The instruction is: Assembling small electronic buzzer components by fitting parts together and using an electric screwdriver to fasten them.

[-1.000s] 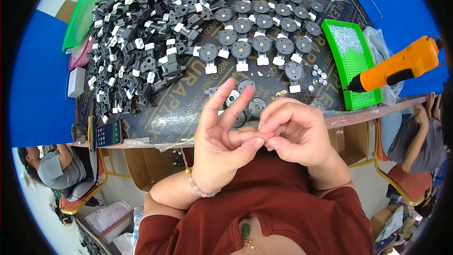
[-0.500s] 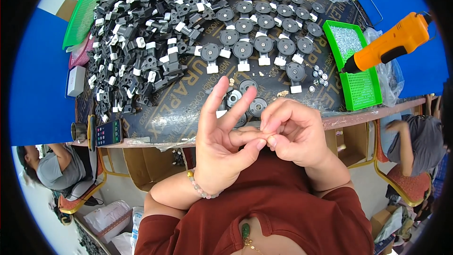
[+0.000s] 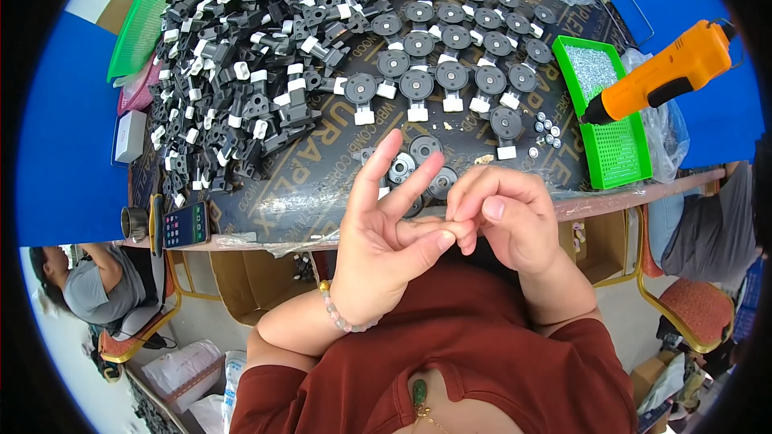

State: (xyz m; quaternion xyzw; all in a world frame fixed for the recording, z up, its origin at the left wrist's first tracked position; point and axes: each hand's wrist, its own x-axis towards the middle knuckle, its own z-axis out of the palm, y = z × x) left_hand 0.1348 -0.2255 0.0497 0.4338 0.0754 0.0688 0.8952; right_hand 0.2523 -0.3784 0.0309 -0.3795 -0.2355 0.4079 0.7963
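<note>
My left hand (image 3: pixel 378 245) is in front of the table edge, thumb and forefinger pinched together and two other fingers raised apart. Against those pinched fingertips, my right hand (image 3: pixel 521 221) has its fingers curled, its thumb standing off a little. Whatever lies between the fingertips is hidden or too small to make out. Just beyond the hands lie a few loose black round discs (image 3: pixel 425 147), partly covered by my left fingers. Further off are rows of black round-headed parts (image 3: pixel 451 76) with white end pieces.
A big heap of black and white plastic parts (image 3: pixel 241 72) fills the left. At right, an orange power screwdriver (image 3: pixel 663 72) rests across a green tray (image 3: pixel 615 162) of small metal pieces, beside loose small rollers (image 3: pixel 553 130). A phone (image 3: pixel 186 226) lies at the left edge.
My right thumb has lifted from the pinch and now points upward. My left hand stays nearly in place. At the far right, a co-worker has shifted position.
</note>
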